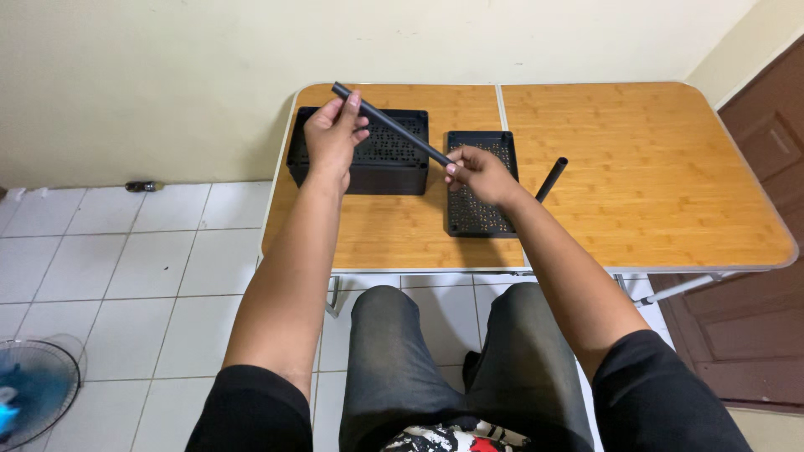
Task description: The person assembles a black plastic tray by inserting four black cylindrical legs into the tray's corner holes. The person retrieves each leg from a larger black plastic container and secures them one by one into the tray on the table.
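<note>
seated person at a folding table (653,167) holds a black rod (390,124) up w/ both hands, over two black perforated pieces. left hand (333,134) pinches the rod's upper end btwn thumb and fingers; right hand (479,174) grips the lower end, fingers curled round it. rod slants from upper left down to the right, clear of the tabletop, passing above the box (360,172), its low end just over the tray (479,188). box stands at the table's left rear; tray lies flat just beside it, to its right, apart by a narrow gap. a second rod (551,179) lies on the wood just right of the tray, partly hidden behind the right forearm.

judgement: to handle the rod well, keep both grips near the ends so it stays steady, keep wrists level, and watch the low tip so it doesn't knock the tray or nudge the spare rod. a fan (33,393) sits on the tiled floor, lower left.
</note>
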